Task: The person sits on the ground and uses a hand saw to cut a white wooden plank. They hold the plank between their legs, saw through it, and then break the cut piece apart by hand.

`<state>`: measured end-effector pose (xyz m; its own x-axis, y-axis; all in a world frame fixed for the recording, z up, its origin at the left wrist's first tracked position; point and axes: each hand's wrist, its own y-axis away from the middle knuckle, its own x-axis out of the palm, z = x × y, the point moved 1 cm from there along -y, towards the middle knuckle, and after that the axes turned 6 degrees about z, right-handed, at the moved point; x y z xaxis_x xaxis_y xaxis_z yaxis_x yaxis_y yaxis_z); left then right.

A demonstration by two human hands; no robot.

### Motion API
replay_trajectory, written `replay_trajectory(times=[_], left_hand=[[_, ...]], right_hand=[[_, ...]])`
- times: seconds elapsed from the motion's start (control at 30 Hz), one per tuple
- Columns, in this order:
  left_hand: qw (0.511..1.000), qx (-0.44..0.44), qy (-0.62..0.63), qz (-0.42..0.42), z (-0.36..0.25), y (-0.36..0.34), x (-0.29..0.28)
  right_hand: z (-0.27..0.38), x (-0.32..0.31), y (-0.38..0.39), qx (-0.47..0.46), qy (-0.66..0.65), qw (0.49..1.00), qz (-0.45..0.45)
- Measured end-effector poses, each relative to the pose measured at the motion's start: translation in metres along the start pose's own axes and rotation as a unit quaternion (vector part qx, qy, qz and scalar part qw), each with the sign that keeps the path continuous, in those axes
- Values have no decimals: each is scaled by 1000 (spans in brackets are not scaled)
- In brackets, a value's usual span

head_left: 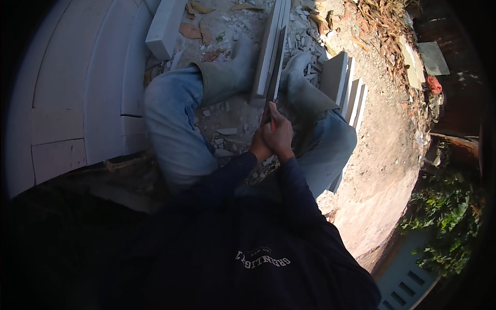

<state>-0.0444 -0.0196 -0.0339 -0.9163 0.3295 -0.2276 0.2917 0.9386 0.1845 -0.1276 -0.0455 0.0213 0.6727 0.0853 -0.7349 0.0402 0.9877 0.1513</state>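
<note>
Both my hands come together around the red handle of a hand saw (276, 67), whose dark, narrow blade is seen nearly edge-on. My right hand (280, 135) is closed on the handle, an index finger pointing forward along it. Pressed against it from the left, my left hand (260, 145) is closed too; its fingers are partly hidden. The blade runs away from me along the right side of a long pale block (268, 51), between my booted feet. Whether the blade has cut into the block, I cannot tell.
Pale blocks are stacked at the left (67, 88), with another block (166, 31) by my left knee. More slabs (336, 75) stand beyond my right boot (299, 77). Broken chips (227, 132) litter the ground. Dry leaves (387, 31) and a green plant (444, 217) lie right.
</note>
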Motion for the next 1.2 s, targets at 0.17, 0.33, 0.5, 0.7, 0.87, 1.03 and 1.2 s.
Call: replay_trajectory(times=[0.17, 0.33, 0.5, 0.7, 0.87, 1.03, 1.2], left_hand=[[998, -18, -12, -60, 5, 2, 13], [991, -88, -27, -100, 3, 10, 16], [992, -75, -36, -94, 9, 8, 20], [997, -25, -31, -69, 17, 2, 18], [988, 81, -123, -36, 34, -1, 6], [986, 116, -99, -68, 64, -3, 7], [987, 119, -87, -66, 39, 0, 2]], right_hand=[[-22, 11, -2, -81, -38, 990, -111], [-18, 10, 1, -48, -91, 994, -29], [3, -2, 7, -16, -54, 998, -22], [0, 4, 5, -24, 19, 999, -44], [43, -3, 0, 93, 149, 982, 75], [50, 13, -3, 74, 156, 984, 47], [35, 10, -3, 61, 140, 987, 44]])
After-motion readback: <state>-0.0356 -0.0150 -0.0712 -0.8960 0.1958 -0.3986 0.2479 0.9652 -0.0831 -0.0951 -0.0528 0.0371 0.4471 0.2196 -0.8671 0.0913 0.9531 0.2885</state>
